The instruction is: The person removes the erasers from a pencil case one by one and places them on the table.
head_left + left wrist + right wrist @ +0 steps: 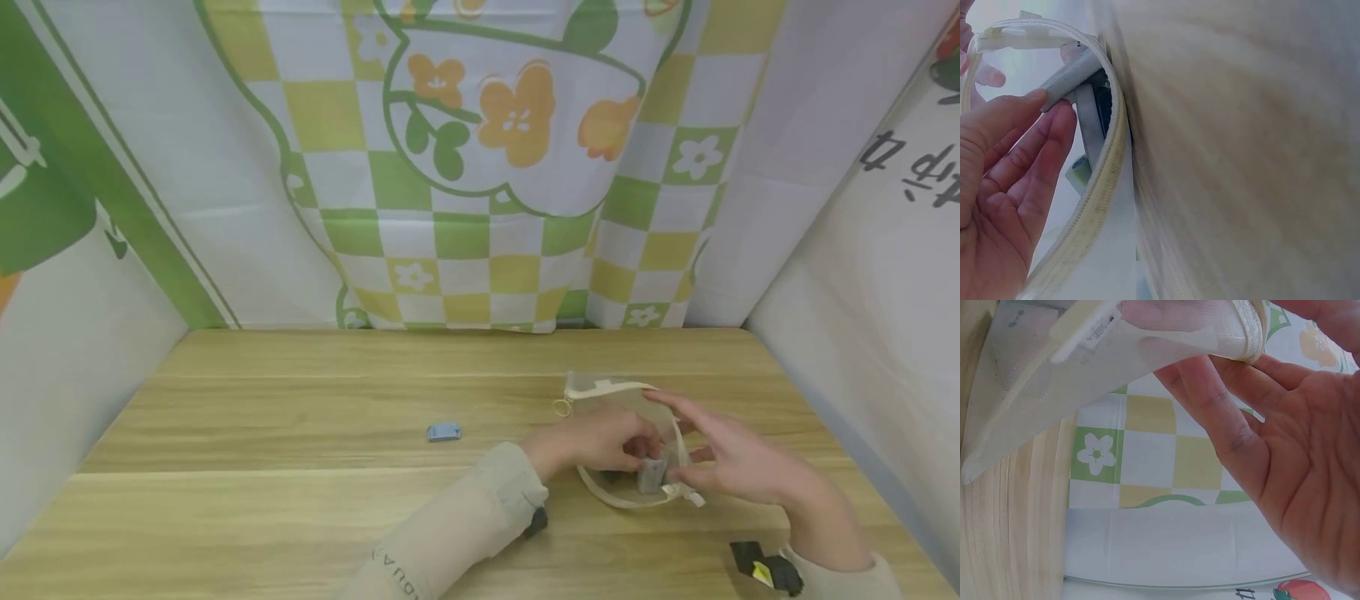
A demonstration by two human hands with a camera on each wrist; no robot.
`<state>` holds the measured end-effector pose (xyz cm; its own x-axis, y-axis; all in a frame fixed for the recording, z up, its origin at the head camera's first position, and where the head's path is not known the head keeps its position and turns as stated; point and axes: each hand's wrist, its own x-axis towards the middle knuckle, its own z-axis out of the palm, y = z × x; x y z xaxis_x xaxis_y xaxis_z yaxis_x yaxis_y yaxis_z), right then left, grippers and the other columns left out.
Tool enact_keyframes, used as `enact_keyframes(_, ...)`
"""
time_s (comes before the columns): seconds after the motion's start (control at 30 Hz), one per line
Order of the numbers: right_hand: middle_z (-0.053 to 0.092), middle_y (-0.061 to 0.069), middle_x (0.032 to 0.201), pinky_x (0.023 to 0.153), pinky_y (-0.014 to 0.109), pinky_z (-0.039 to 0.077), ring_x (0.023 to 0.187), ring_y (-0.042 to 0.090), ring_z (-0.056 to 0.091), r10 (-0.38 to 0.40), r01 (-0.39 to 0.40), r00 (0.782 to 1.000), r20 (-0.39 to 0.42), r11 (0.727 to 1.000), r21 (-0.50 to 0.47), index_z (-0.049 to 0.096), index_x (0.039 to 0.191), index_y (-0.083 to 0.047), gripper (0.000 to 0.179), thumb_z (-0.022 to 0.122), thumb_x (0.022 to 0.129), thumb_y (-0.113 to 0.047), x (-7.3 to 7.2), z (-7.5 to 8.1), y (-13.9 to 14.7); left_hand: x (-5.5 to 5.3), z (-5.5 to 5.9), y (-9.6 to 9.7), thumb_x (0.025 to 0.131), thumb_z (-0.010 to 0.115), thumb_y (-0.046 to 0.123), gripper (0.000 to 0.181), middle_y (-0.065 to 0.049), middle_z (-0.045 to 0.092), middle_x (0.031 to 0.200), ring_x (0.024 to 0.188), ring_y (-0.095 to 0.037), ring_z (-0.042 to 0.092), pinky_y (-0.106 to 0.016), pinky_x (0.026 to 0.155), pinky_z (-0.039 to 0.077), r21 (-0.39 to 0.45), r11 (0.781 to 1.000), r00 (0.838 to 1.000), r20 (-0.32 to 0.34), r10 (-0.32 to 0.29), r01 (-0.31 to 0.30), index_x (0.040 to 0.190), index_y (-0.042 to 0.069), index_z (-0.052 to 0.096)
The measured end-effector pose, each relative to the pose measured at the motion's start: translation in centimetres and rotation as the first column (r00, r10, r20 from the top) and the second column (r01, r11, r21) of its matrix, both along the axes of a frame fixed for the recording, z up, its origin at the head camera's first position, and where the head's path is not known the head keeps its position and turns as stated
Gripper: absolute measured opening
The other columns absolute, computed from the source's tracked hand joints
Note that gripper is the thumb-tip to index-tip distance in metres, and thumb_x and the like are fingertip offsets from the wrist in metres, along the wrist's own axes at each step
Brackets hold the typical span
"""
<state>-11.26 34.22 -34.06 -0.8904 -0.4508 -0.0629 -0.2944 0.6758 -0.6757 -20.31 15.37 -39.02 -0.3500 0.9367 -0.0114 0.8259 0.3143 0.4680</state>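
"What lay left of the pouch (621,503)?"
"A small block (444,432), on the same surface (300,517)."
"And inside?"
"A second block (651,478), at its mouth, and seemingly further pieces (1089,122)."
"Behind?"
"The curtain (465,237)."

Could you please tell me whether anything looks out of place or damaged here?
Nothing looks plainly spilled or damaged. The small blue item lies alone on the table, apart from the open mesh pouch where the left hand pinches a grey item; that is only mildly odd.
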Motion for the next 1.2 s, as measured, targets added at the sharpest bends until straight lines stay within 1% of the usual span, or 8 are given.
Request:
enact_keyframes(0.23,0.041,0.025,0.149,0.081,0.028,0.058,0.122,0.042,0.054,0.005,-0.005,1.000,-0.002,1.000,0.008,0.024,0.157,-0.020,0.090,0.077,0.085,-0.021,-0.1,0.1,-0.1,0.0,-0.1,-0.1,0.090,0.070,0.013,0.019,0.008,0.073,0.096,0.081,0.005,0.061,-0.005,0.070,0.044,0.006,1.000,0.999,0.027,0.026,-0.026,0.109,0.013,0.072)
enact_keyframes(0.5,0.040,0.027,0.150,0.081,0.030,0.059,0.122,0.043,0.053,0.010,-0.010,1.000,-0.012,1.000,0.007,0.024,0.157,-0.018,0.091,0.077,0.084,-0.021,0.0,0.0,0.0,0.2,-0.1,-0.2,0.089,0.071,0.012,0.018,0.008,0.073,0.095,0.080,0.005,0.061,-0.005,0.069,0.044,0.020,0.999,0.999,0.033,0.040,-0.041,0.107,0.014,0.073)
enact_keyframes(0.8,0.044,0.025,0.146,0.081,0.029,0.059,0.118,0.042,0.055,0.011,-0.011,1.000,-0.007,1.000,-0.003,0.024,0.157,-0.019,0.090,0.077,0.085,-0.021,0.0,-0.2,0.1,0.6,-0.1,-0.7,0.089,0.070,0.011,0.021,0.005,0.074,0.097,0.079,0.004,0.061,-0.004,0.068,0.045,0.060,0.998,0.999,0.035,0.022,-0.025,0.110,0.011,0.072)
enact_keyframes(0.9,0.044,0.026,0.146,0.081,0.029,0.059,0.118,0.041,0.056,0.011,-0.011,1.000,-0.005,1.000,-0.008,0.023,0.157,-0.019,0.090,0.077,0.085,-0.020,0.0,-0.2,0.1,0.7,0.0,-0.9,0.090,0.069,0.010,0.020,0.003,0.074,0.098,0.080,0.003,0.062,-0.004,0.069,0.045,0.075,0.997,0.999,0.037,0.017,-0.020,0.110,0.010,0.072)
enact_keyframes(0.97,0.042,0.026,0.147,0.081,0.029,0.059,0.118,0.039,0.056,0.011,-0.011,1.000,-0.006,1.000,-0.009,0.023,0.157,-0.019,0.090,0.077,0.085,-0.020,0.0,-0.2,0.1,0.7,0.1,-1.0,0.090,0.069,0.009,0.020,0.002,0.074,0.098,0.081,0.003,0.062,-0.004,0.069,0.045,0.081,0.996,0.999,0.048,0.018,-0.022,0.110,0.009,0.072)
enact_keyframes(1.1,0.040,0.025,0.149,0.081,0.029,0.059,0.117,0.034,0.056,0.012,-0.012,1.000,-0.006,1.000,-0.020,0.024,0.157,-0.019,0.089,0.077,0.086,-0.020,0.0,-0.3,0.1,0.8,0.2,-1.2,0.090,0.069,0.010,0.020,0.004,0.073,0.097,0.080,0.003,0.061,-0.004,0.069,0.045,0.080,0.996,0.998,0.062,0.030,-0.035,0.110,0.011,0.072)
enact_keyframes(1.2,0.041,0.026,0.148,0.081,0.028,0.059,0.116,0.037,0.057,0.010,-0.010,1.000,-0.001,1.000,-0.020,0.023,0.158,-0.019,0.090,0.077,0.085,-0.020,0.0,-0.3,0.2,0.9,0.1,-1.3,0.090,0.068,0.010,0.021,0.005,0.073,0.098,0.080,0.005,0.061,-0.004,0.069,0.046,0.080,0.996,0.997,0.072,0.031,-0.036,0.110,0.011,0.073)
